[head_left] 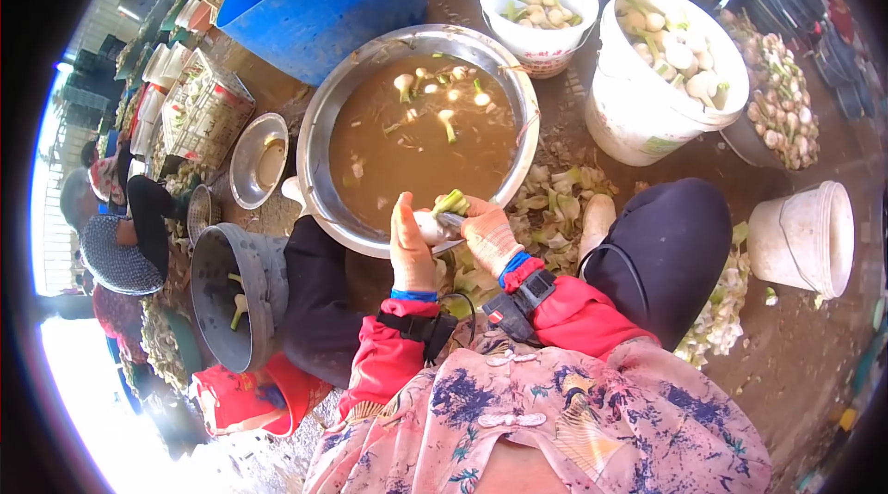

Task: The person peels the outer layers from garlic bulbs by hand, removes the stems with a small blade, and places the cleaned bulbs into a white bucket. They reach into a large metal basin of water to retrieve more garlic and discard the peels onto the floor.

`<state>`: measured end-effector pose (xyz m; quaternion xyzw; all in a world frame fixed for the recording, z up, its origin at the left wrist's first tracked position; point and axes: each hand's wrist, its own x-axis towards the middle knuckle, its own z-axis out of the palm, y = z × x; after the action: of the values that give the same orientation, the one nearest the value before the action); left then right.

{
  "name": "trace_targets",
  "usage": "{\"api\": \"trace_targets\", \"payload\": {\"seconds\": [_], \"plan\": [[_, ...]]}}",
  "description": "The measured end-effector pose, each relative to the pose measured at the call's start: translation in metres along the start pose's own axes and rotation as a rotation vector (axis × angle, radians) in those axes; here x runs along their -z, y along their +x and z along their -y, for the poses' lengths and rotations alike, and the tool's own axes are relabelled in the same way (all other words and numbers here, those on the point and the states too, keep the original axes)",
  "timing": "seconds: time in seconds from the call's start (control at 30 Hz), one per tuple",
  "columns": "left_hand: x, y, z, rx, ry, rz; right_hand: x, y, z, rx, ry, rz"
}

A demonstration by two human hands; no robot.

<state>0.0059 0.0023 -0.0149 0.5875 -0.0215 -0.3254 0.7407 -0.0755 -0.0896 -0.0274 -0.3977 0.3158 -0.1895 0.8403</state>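
My left hand (410,249) grips a white onion bulb (432,228) with a short green stalk, held just over the near rim of a large steel basin (319,138). My right hand (487,235) holds a small knife (450,219) with its blade against the bulb. Both hands wear pale gloves, with dark straps at the wrists. Muddy brown water fills the basin, and several trimmed bulbs float in it. Under my hands lies a heap of green and white peelings (555,207) between my knees.
Two white buckets (638,119) (541,52) of peeled bulbs stand beyond the basin, an empty white bucket (805,235) at right, a blue tub (324,4) behind. A grey bucket (231,309) and a small steel bowl (259,159) sit left. Another person crouches at far left.
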Motion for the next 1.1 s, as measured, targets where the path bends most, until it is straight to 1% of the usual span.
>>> {"api": "trace_targets", "payload": {"seconds": [0.03, 0.07, 0.1, 0.13, 0.17, 0.2, 0.27, 0.3, 0.33, 0.4, 0.43, 0.47, 0.53, 0.57, 0.6, 0.67, 0.7, 0.73, 0.8, 0.83, 0.87, 0.93, 1.0, 1.07, 1.1], "plan": [[-0.003, 0.007, 0.000, 0.042, -0.069, -0.051, 0.000, -0.002, 0.004, 0.005, -0.040, 0.016], [-0.001, 0.017, -0.004, 0.041, -0.068, -0.054, -0.001, -0.005, 0.007, 0.011, -0.080, 0.031], [0.004, 0.029, -0.010, 0.158, -0.193, -0.102, -0.003, -0.009, 0.011, 0.010, -0.081, 0.032], [0.007, 0.039, -0.016, 0.273, -0.321, -0.149, -0.006, -0.015, 0.017, 0.021, -0.180, 0.071], [0.008, 0.046, -0.020, 0.265, -0.275, -0.183, -0.008, -0.018, 0.021, 0.032, -0.280, 0.113], [0.009, 0.052, -0.023, 0.262, -0.279, -0.187, -0.009, -0.019, 0.023, 0.031, -0.283, 0.118], [0.010, 0.061, -0.028, 0.264, -0.225, -0.235, -0.012, -0.020, 0.024, -0.031, -0.524, 0.189], [0.009, 0.058, -0.027, 0.265, -0.224, -0.233, -0.009, -0.014, 0.009, 0.049, -0.250, 0.179], [0.007, 0.050, -0.026, 0.203, -0.236, -0.094, -0.006, -0.010, 0.005, 0.050, -0.250, 0.179], [0.002, 0.027, -0.025, 0.078, -0.253, 0.182, 0.002, 0.000, 0.003, 0.007, 0.208, 0.092], [-0.003, 0.010, -0.027, 0.140, -0.324, 0.309, 0.004, -0.001, 0.009, -0.046, 0.296, 0.095], [0.005, 0.003, -0.007, -0.006, -0.192, 0.283, 0.004, -0.001, 0.010, -0.047, 0.297, 0.094], [0.004, -0.009, -0.004, -0.079, 0.119, 0.247, 0.000, -0.006, 0.017, -0.017, -0.216, 0.137], [0.003, -0.010, -0.003, 0.023, 0.035, 0.124, -0.002, -0.013, 0.020, 0.041, -0.489, 0.199], [0.009, 0.001, 0.010, -0.016, -0.062, 0.035, 0.003, 0.000, -0.011, 0.018, -0.607, 0.247], [0.021, 0.013, 0.002, 0.133, -0.051, -0.078, -0.004, -0.008, 0.006, 0.002, -0.775, 0.229], [0.017, 0.011, 0.002, 0.145, -0.091, -0.162, -0.002, -0.007, 0.009, 0.004, -0.776, 0.228], [0.013, 0.005, -0.008, 0.145, -0.089, -0.159, 0.004, -0.004, 0.014, 0.068, -0.723, 0.138], [0.015, -0.012, -0.027, 0.259, 0.026, 0.121, 0.016, 0.003, 0.014, 0.156, -0.553, -0.054], [0.020, -0.012, -0.025, 0.254, 0.020, 0.181, 0.027, 0.010, 0.016, 0.065, -0.436, -0.146], [0.024, -0.015, -0.022, 0.256, 0.019, 0.179, 0.040, 0.015, 0.019, 0.137, -0.432, -0.173], [0.022, -0.024, -0.031, 0.251, -0.059, 0.192, 0.057, 0.020, 0.014, 0.191, -0.337, -0.214], [0.028, -0.026, -0.032, 0.220, -0.129, 0.187, 0.067, 0.017, 0.012, 0.211, -0.397, -0.244], [0.038, -0.021, -0.030, 0.216, -0.245, 0.069, 0.077, 0.015, 0.016, 0.236, -0.453, -0.274], [0.045, -0.018, -0.029, 0.221, -0.296, -0.008, 0.081, 0.013, 0.023, 0.165, -0.357, -0.280]]}}
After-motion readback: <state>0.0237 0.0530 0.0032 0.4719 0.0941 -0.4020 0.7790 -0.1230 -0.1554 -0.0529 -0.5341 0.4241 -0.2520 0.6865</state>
